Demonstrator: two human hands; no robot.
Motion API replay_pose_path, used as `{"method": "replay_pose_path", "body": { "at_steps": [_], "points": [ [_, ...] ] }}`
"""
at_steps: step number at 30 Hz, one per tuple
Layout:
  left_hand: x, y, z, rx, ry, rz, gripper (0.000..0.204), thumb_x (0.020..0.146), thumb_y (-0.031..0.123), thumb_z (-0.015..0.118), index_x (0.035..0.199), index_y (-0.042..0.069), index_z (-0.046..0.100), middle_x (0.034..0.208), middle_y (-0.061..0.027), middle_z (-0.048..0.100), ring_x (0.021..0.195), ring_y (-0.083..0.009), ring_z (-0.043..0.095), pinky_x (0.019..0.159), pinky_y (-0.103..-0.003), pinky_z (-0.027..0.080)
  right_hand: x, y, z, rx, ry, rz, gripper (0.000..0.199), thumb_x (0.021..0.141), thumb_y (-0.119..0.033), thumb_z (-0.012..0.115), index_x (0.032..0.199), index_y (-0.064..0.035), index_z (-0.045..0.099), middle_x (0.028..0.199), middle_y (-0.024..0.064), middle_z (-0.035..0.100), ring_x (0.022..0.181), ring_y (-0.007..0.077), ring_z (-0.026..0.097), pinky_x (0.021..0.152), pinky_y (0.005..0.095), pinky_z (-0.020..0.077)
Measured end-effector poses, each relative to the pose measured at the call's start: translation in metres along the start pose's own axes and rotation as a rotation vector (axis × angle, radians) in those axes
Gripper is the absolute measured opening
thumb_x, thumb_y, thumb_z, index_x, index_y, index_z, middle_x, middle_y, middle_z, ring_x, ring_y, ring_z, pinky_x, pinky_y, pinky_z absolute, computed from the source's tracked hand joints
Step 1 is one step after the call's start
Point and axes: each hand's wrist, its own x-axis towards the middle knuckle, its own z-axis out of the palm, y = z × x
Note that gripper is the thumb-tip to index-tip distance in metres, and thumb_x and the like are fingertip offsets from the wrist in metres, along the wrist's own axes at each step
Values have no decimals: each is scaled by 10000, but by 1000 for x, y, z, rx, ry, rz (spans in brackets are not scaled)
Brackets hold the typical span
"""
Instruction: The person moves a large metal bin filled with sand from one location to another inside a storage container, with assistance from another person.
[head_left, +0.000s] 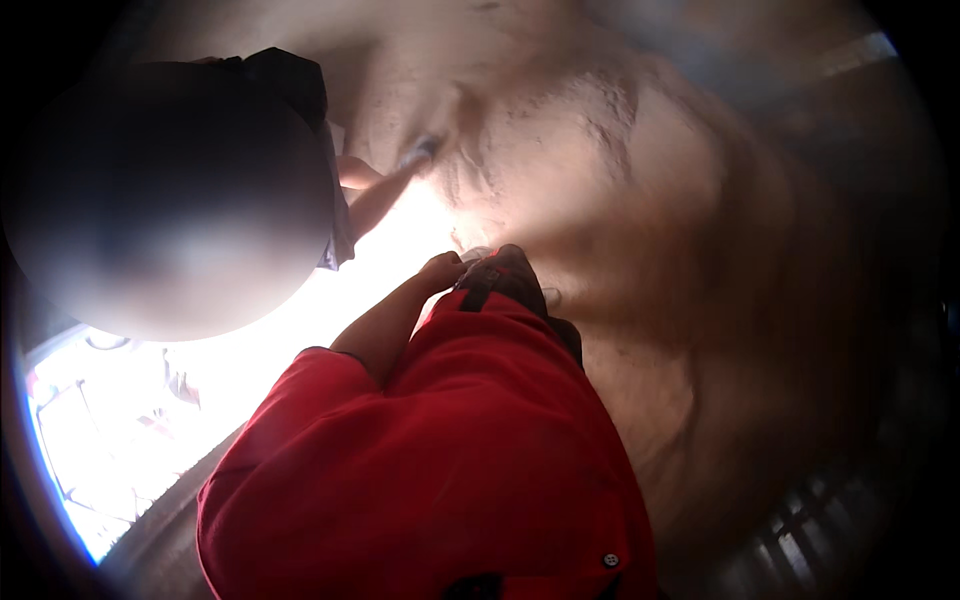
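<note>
A red short-sleeved shirt point(450, 460) fills the lower middle of the view. From its left sleeve a bare forearm runs up to my left hand point(440, 270), whose fingers curl against a dark object with a black strap point(500, 278). The picture is dim and blurred there, so the grip itself is unclear. My right hand does not show anywhere.
Another person in dark clothes point(290, 85) stands at the upper left, one bare arm stretched toward a small grey thing point(425, 152). A rough sandy brown surface point(600, 150) spreads behind. Glaring light point(330, 310) washes out the left. Metal slats point(800, 530) show at the lower right.
</note>
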Motion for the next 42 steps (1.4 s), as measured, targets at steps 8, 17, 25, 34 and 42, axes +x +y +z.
{"method": "replay_pose_path", "body": {
  "at_steps": [8,17,25,34,42],
  "points": [
    [-1,-12,-39,-316,65,-136,266,776,219,556,875,-22,606,772,-142,657,685,-228,641,633,-352,513,-5,-13,-176,-128,223,-67,586,616,-241,760,1132,-30,581,1130,204,595,998,290,606,858,387,477],
    [75,-27,-58,-84,-6,-68,359,762,303,562,948,5,634,936,-216,645,903,-332,621,804,-411,480,-60,-102,-291,-232,326,-58,622,621,-231,758,1173,-30,553,1154,211,581,1016,296,599,865,389,474],
    [108,19,-59,-91,67,5,357,766,314,551,973,36,633,975,-207,638,949,-340,602,841,-420,461,-92,-100,-306,-213,415,-36,656,625,-222,756,1209,-31,528,1175,217,569,1032,301,592,870,391,471],
    [125,5,-73,-101,88,-113,402,772,314,550,1045,27,620,1066,-203,620,1018,-338,586,866,-408,453,-132,-102,-351,-187,478,-21,694,629,-211,753,1250,-32,500,1199,223,555,1050,306,585,877,392,468],
    [136,-29,-107,-187,178,-206,396,782,268,517,1076,23,617,1105,-220,602,1052,-333,577,891,-395,446,-174,-136,-419,-138,522,-99,729,633,-202,751,1286,-32,475,1221,229,543,1066,312,579,883,394,465]
  ]
}}
